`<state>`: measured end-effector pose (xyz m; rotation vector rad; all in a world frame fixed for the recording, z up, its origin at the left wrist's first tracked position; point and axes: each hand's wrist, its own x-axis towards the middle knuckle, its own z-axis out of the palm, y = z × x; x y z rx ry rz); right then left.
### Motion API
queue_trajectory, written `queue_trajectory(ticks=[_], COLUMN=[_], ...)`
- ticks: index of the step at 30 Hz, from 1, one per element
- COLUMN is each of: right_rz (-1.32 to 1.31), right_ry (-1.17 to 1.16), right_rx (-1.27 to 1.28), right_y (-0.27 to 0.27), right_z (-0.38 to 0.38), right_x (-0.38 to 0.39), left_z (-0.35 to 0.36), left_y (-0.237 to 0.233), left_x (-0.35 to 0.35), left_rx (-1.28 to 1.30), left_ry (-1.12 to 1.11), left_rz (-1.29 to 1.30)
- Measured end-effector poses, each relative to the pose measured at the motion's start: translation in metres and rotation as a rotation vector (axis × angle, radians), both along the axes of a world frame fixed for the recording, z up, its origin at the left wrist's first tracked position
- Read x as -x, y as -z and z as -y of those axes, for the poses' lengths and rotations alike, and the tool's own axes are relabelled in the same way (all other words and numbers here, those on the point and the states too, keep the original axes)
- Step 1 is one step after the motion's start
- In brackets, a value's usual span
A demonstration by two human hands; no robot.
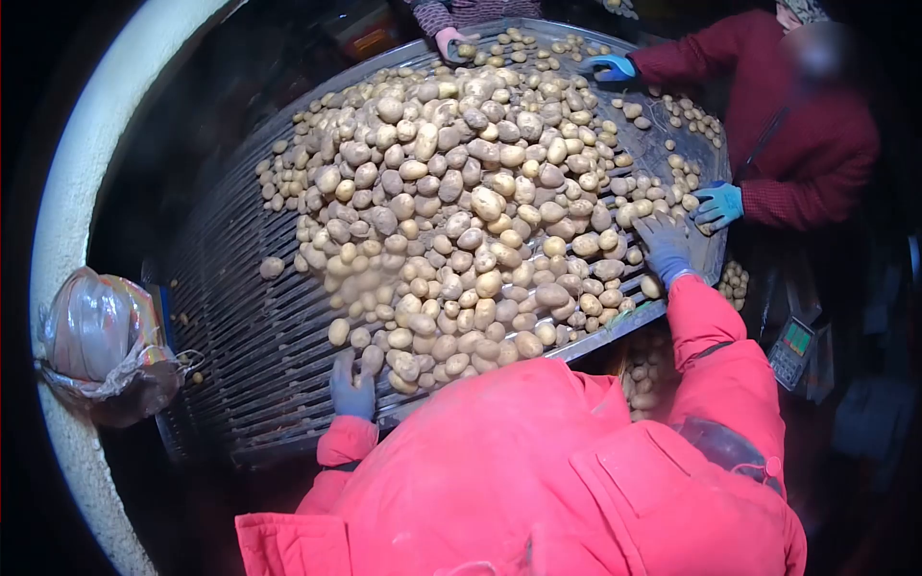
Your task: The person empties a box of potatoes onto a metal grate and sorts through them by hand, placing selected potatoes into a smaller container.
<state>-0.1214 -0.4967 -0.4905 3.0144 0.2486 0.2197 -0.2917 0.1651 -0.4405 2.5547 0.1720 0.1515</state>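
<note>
A large heap of potatoes lies on a slatted metal table. My left hand, in a grey glove, is at the table's near edge, its fingers against a potato at the heap's lower left; whether it grips the potato is unclear. My right hand, in a grey-blue glove, reaches over the right side of the heap with its fingers spread, touching potatoes near the table's right rim. Both my sleeves are pink-red.
A co-worker in dark red stands at the right, with blue-gloved hands at the table. Another person's pink-gloved hand touches potatoes at the far edge. A white curved post with a plastic bag stands left. A device with a lit screen is at right.
</note>
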Motion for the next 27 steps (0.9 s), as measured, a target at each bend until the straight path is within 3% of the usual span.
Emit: queue_trajectory(ticks=[3, 7, 9, 10, 11, 13, 15, 17, 19, 21, 22, 25, 26, 27], right_rz=[-0.031, -0.02, -0.062, 0.127, 0.13, -0.049, 0.074, -0.337, -0.153, -0.278, -0.303, -0.322, -0.506, -0.506], right_ry=[-0.079, -0.047, 0.358, 0.346, 0.34, 0.468, 0.424, 0.392, 0.194, 0.318, 0.195, 0.293, 0.221, 0.22], right_rx=[0.1, 0.106, -0.159, -0.102, -0.106, -0.34, -0.453, -0.79, -0.72, -0.413, -0.504, -0.451, -0.498, -0.497], right_y=[-0.001, 0.001, -0.01, -0.006, -0.005, -0.002, -0.013, -0.03, -0.003, -0.034, -0.036, -0.038, -0.039, -0.039], right_z=[0.018, 0.004, -0.016, -0.021, -0.022, -0.024, -0.04, -0.052, -0.058, -0.084, -0.08, -0.083, -0.072, -0.069], right_x=[-0.005, 0.007, 0.014, 0.021, 0.017, 0.012, 0.009, 0.007, 0.005, -0.01, -0.018, -0.019, -0.027, -0.028], left_z=[0.008, 0.031, 0.035, 0.037, 0.041, 0.04, 0.033, 0.042, 0.053, 0.07, 0.078, 0.081, 0.082, 0.081], left_y=[0.015, -0.007, -0.007, -0.01, -0.013, -0.01, 0.011, 0.002, -0.007, -0.02, -0.03, -0.024, -0.028, -0.026], left_x=[0.019, 0.025, 0.029, 0.029, 0.028, 0.03, 0.038, 0.033, 0.022, 0.002, -0.006, -0.019, -0.021, -0.021], left_rx=[-0.204, -0.211, -0.183, 0.009, 0.202, 0.144, 0.051, 0.088, 0.126, 0.249, 0.287, 0.309, 0.323, 0.324], left_ry=[0.089, 0.032, 0.006, 0.018, 0.033, 0.072, 0.099, 0.093, 0.093, 0.044, -0.007, 0.022, 0.033, 0.032], left_rz=[0.007, -0.23, -0.275, -0.263, -0.247, -0.235, -0.132, -0.139, -0.152, -0.146, -0.134, -0.026, -0.044, -0.043])
